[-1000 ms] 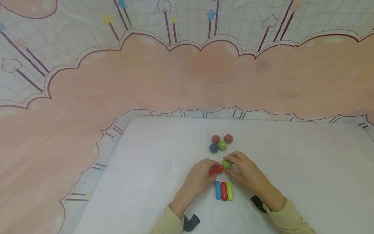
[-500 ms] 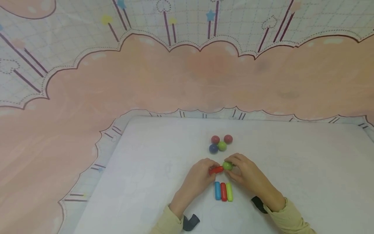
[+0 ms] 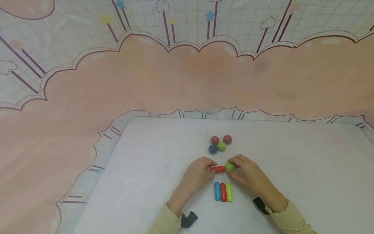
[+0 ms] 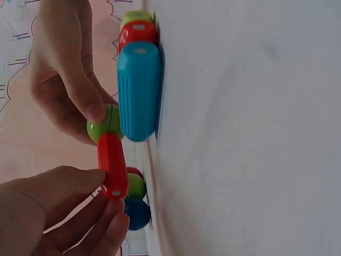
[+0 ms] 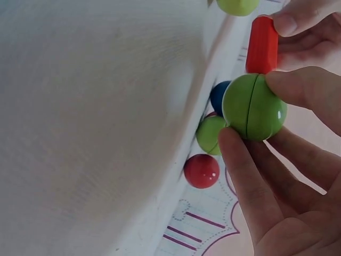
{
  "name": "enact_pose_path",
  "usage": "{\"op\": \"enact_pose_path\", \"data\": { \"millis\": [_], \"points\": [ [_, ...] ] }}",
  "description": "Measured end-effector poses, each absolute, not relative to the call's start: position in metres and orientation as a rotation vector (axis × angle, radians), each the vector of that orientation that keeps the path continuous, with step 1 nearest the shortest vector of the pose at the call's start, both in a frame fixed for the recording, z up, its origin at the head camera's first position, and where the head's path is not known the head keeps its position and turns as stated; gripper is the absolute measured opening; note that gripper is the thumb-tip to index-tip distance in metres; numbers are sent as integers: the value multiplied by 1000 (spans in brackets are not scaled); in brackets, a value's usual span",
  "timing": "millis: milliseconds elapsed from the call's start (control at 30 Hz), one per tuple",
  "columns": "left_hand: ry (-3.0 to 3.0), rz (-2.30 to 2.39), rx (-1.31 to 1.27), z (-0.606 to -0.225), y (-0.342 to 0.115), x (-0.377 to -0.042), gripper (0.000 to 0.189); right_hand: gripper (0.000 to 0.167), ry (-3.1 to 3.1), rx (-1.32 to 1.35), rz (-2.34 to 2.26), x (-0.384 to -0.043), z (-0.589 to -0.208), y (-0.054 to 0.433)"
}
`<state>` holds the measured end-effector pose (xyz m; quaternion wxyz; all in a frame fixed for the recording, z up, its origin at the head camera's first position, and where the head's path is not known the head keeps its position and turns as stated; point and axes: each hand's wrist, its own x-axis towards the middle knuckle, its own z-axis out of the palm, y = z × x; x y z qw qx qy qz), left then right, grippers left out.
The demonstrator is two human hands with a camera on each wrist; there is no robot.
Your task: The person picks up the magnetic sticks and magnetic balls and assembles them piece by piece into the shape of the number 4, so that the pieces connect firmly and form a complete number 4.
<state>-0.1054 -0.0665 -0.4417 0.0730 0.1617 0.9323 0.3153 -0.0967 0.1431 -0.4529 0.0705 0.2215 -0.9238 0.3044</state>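
My left hand pinches a red ridged rod near its left end, between thumb and fingers. A green ball with a thin dark seam is pinched by my right hand. Rod and ball touch end to end, as the right wrist view shows with the red rod against the green ball. Nearer me, a blue rod, a second red rod and a yellow-green rod lie side by side on the white table.
Beyond my hands sit two red balls, a blue ball and another green ball, grouped close together. The white tabletop ends at a far edge, with a pink patterned cloth behind it. Dark straps show near both wrists.
The red rod has swung from a slant to nearly level, with the green ball shifting slightly right and nearer me. Both hands keep their hold.
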Motion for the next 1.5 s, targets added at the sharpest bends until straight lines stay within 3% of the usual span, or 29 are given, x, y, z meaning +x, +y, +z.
{"op": "enact_pose_path", "data": {
  "millis": [633,1500],
  "points": [
    [2803,1178,491,-439,-76,-134,27,28,-2872,578,933,-96,-454,149],
    [2921,962,448,-441,-63,-160,30,28,-2937,514,922,-97,-452,148]
  ]
}}
